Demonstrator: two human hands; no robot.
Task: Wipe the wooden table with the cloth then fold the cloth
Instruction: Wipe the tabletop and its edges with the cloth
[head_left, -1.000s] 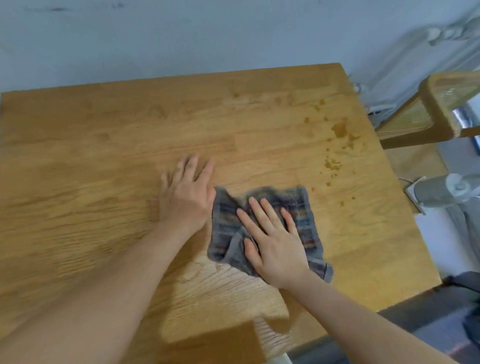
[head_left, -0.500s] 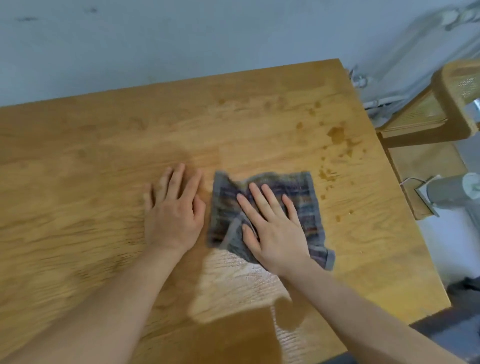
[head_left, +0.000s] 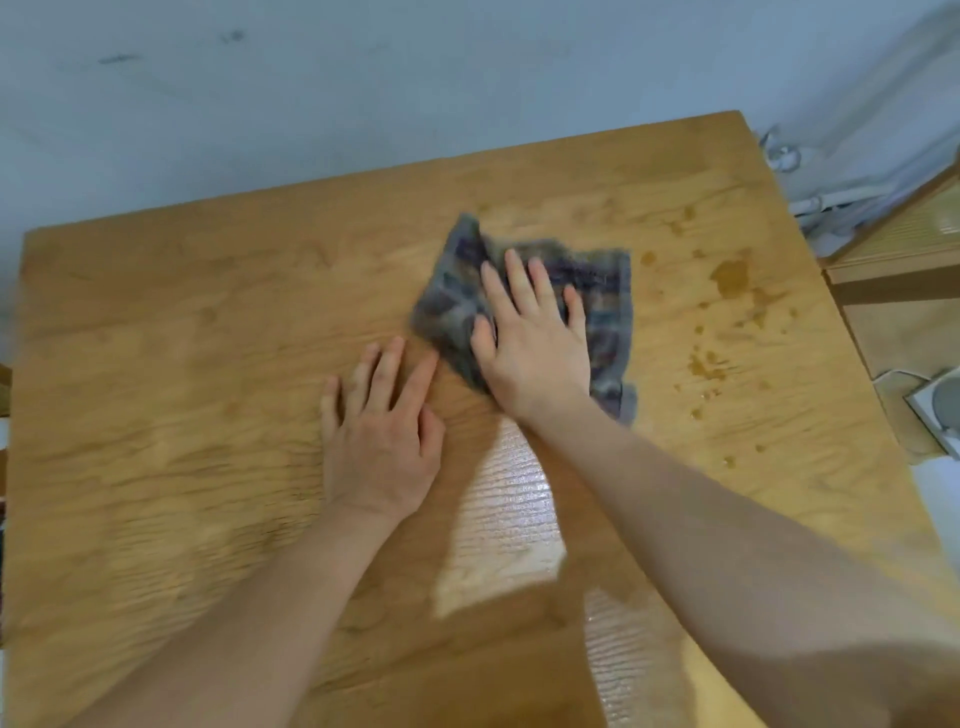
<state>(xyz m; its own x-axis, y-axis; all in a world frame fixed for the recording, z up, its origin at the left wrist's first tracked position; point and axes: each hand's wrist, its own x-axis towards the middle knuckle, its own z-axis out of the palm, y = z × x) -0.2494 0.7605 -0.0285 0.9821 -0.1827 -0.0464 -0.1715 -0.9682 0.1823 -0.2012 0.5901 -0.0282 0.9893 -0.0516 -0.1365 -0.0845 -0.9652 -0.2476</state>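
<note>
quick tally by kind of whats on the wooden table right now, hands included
cloth: 1
hands: 2, left hand flat on the bare wooden table, right hand flat on the cloth
patch of brown spill stains: 1
total: 4

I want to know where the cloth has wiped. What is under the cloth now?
The cloth lies on the wooden table, with the right hand flat on top. The wood under it is covered, so any stains there cannot be seen. Brown stains show beside it.
</note>
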